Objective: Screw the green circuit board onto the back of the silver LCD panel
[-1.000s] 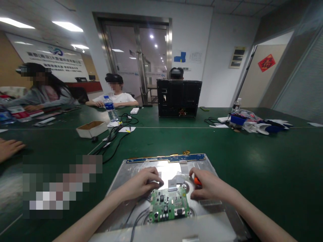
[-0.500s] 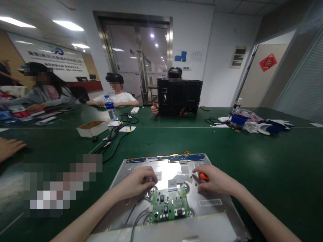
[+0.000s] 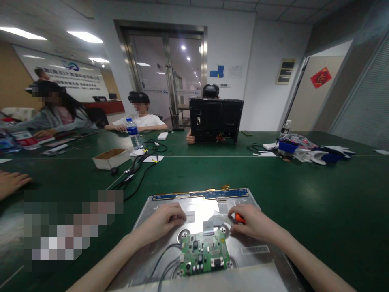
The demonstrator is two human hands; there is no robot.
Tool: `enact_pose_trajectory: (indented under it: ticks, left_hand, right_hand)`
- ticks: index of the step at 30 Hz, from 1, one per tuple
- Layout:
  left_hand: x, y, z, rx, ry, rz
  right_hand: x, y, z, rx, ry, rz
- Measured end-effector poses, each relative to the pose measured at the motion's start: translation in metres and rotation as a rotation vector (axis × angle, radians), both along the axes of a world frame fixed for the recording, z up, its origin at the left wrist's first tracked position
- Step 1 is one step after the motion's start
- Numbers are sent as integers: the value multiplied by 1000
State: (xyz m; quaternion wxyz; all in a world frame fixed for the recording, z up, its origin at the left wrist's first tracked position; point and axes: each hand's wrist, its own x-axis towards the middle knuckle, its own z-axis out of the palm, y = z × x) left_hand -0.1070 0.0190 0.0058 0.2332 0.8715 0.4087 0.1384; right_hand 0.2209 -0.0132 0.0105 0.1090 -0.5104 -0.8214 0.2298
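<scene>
A flat silver display panel point(image 3: 194, 207) lies on the table in front of me, its metal back upward. Near its middle sits a green circuit board point(image 3: 203, 252), with a grey ribbon cable point(image 3: 208, 227) at its far edge and dark wires at its left. Along the panel's far edge runs a narrow blue circuit strip point(image 3: 200, 194). My left hand point(image 3: 170, 217) rests over the panel, fingers curled together; whatever is in them is hidden. Beyond the board's right corner, my right hand point(image 3: 251, 221) is closed around an orange-handled tool point(image 3: 240, 218), whose tip I cannot make out.
Left of the panel are black cables point(image 3: 136, 178), a small open box point(image 3: 112, 158) and a water bottle point(image 3: 133, 134). Across the table a person holds up a black housing point(image 3: 215, 121). A blue bin point(image 3: 287, 147) stands far right. Another person's hand point(image 3: 13, 182) lies at left.
My right hand has shifted a little left, closer to the circuit board, with the orange-handled tool. My left hand has drawn slightly left. The view has tilted up slightly.
</scene>
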Motion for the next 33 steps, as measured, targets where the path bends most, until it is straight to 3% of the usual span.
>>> enact_pose_trajectory:
  ticks: [9,29,33]
  left_hand:
    - [1,0,-4,34,-45,-1]
    - [-2,0,-8,75,-73,-15]
    - [-2,0,-11,94,-79,-5]
  right_hand:
    - [-5,9,-8,15,-31,-37]
    - [-9,21,-2,8,-72,31]
    - [-21,25,1,33,-77,49]
